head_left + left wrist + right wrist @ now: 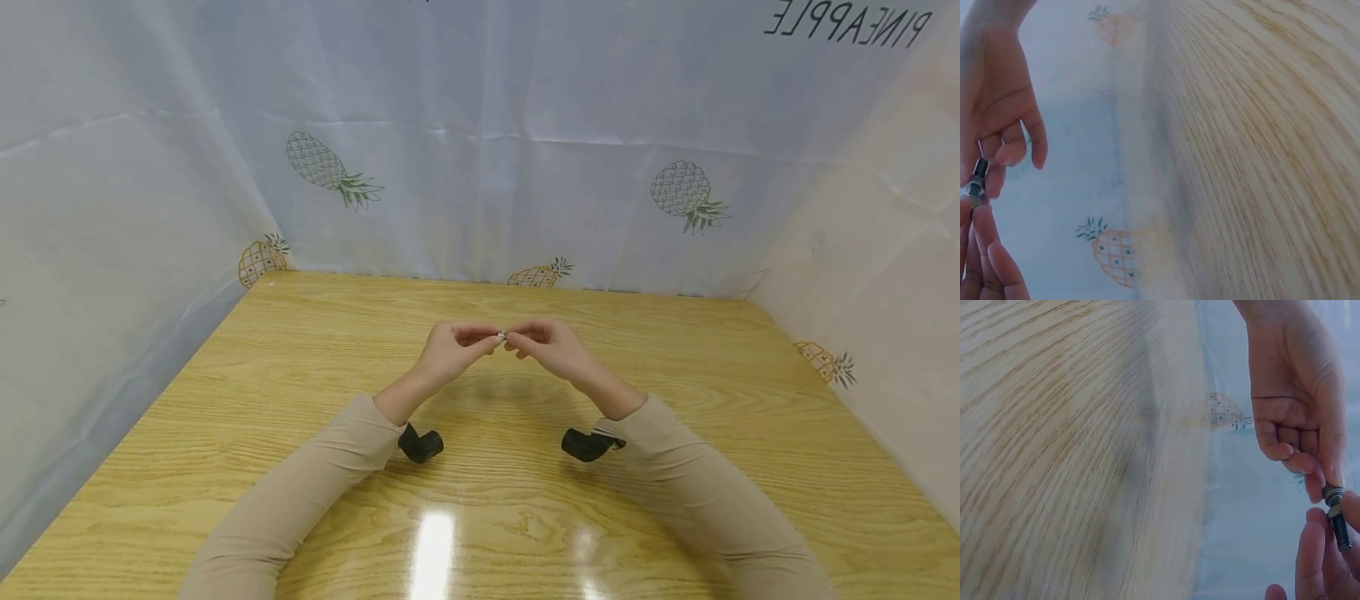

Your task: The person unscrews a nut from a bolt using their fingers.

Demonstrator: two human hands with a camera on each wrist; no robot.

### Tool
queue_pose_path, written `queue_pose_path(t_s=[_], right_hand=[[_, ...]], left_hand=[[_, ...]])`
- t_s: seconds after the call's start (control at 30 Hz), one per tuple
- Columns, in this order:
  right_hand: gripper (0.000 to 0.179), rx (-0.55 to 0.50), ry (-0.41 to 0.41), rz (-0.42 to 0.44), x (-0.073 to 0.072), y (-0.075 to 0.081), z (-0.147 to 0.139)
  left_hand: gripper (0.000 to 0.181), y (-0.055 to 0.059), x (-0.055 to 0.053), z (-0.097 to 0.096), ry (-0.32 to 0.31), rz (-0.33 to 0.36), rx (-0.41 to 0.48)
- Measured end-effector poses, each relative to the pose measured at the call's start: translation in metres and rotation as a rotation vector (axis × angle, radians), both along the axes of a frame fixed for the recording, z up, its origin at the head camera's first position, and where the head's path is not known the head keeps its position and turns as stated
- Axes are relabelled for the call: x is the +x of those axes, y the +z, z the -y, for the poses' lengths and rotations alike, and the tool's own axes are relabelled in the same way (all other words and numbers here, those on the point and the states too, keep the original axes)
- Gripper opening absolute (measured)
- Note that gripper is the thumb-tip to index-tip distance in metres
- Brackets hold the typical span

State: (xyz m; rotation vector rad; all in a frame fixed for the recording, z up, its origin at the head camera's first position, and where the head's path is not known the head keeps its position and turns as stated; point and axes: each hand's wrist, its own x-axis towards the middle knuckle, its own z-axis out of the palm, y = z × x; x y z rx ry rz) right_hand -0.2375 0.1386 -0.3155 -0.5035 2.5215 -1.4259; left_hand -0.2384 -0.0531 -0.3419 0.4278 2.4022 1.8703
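Between both hands, above the table, is a small dark metal bolt (1343,534) with a lighter nut (1335,511) partway along its threads. My right hand (551,346) pinches the head end between thumb and index finger. Thumb and fingers of my left hand (448,352) close around the bolt at the nut. In the left wrist view the bolt (980,167) shows near the left border, with the left hand (1000,94) above and the right hand (985,256) below. Fingertips partly cover the bolt in each view.
A wood-grain table (337,333) lies beneath the hands. White curtains (480,192) printed with pineapples stand at its back and sides. Black curved pieces (422,447) stick out from both beige sleeves (315,467) near the wrists.
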Motion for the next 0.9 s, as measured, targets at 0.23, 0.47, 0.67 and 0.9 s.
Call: queue_pose_path(t_s=[0.23, 0.47, 0.67, 0.9], right_hand=[[0.034, -0.053, 0.004, -0.035, 0.0004, -0.0011, 0.0007], [0.041, -0.013, 0.008, 0.048, -0.0014, -0.0008, -0.0003], [0.032, 0.006, 0.004, 0.015, -0.0009, -0.0008, -0.0014], [0.035, -0.036, 0.005, -0.028, -0.0014, -0.0019, -0.0013]], left_hand=[[0.027, 0.0008, 0.001, -0.0001, -0.009, 0.008, 0.019], [0.029, 0.0015, 0.0016, -0.0002, -0.004, -0.003, -0.006], [0.029, 0.0023, 0.002, -0.0005, 0.0, -0.002, -0.003], [0.028, 0.0011, 0.0007, -0.0006, -0.002, -0.001, 0.012]])
